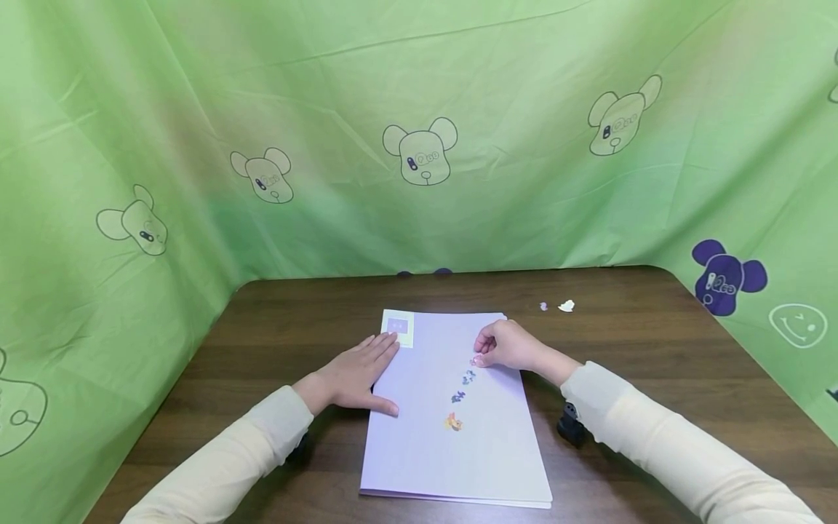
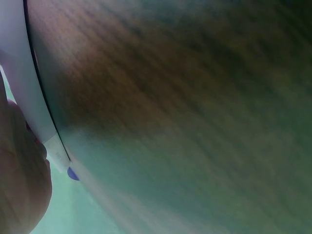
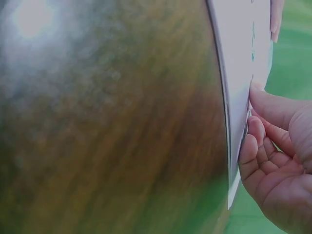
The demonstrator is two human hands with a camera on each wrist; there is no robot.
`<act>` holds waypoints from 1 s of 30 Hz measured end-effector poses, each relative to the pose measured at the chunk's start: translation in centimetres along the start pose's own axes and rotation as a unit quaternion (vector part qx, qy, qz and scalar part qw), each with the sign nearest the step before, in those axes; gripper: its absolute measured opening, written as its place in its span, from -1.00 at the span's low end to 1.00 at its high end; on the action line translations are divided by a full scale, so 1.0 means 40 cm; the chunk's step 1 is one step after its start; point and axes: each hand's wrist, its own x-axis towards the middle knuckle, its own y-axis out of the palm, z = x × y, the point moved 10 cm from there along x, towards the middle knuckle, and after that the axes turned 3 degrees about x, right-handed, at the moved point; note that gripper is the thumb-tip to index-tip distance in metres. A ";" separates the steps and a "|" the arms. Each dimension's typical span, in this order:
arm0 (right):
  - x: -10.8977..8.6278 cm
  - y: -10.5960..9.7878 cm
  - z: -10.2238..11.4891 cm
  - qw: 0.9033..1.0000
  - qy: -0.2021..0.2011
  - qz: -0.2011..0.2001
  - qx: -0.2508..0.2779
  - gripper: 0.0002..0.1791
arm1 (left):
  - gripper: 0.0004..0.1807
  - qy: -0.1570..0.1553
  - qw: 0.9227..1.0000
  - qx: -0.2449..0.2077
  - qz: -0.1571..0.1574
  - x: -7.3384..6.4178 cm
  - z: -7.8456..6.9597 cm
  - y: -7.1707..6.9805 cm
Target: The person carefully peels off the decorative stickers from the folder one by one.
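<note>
A large white drawing pad (image 1: 452,462) lies on the table. My left hand (image 1: 356,371) rests flat across its left edge, fingers straight, fingertips at a small pale card with a lilac square (image 1: 401,326) in the top left corner. Toward the upper right of the page, my right hand (image 1: 512,346) pinches a small pink sticker (image 1: 476,360) right at the paper. Below it run two bluish stickers (image 1: 458,397) and an orange-yellow sticker (image 1: 454,422) in a slanting row. The right wrist view shows the thumb (image 3: 273,105) against the page with the other fingers curled.
On the brown wooden table (image 1: 615,335), a white scrap (image 1: 566,306) and a tiny lilac scrap (image 1: 543,306) lie beyond the pad at the right. A green curtain (image 1: 340,218) with bear prints hangs around the table's back and sides.
</note>
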 end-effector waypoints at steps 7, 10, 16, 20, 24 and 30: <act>0.001 -0.001 0.003 1.000 -0.009 0.002 -0.018 -0.86 | 0.30 -0.001 1.000 -0.001 0.001 0.000 0.000 0.000; 0.003 0.002 0.003 1.000 -0.012 0.009 -0.021 -0.86 | 0.30 0.001 1.000 -0.001 -0.001 -0.001 0.000 -0.001; 0.007 0.010 0.002 0.999 -0.003 0.031 -0.025 -0.85 | 0.29 0.003 1.000 -0.001 -0.004 -0.001 -0.001 -0.002; 0.009 0.016 0.005 0.999 0.004 0.047 -0.021 -0.84 | 0.29 0.003 1.000 -0.001 -0.004 0.000 0.000 0.000; 0.008 0.019 0.006 0.998 0.007 0.054 -0.016 -0.84 | 0.30 0.001 1.000 -0.005 -0.002 0.001 0.001 0.002; 0.006 0.016 0.006 0.999 -0.004 0.044 -0.013 -0.84 | 0.30 -0.002 1.000 0.000 0.000 0.001 0.002 0.003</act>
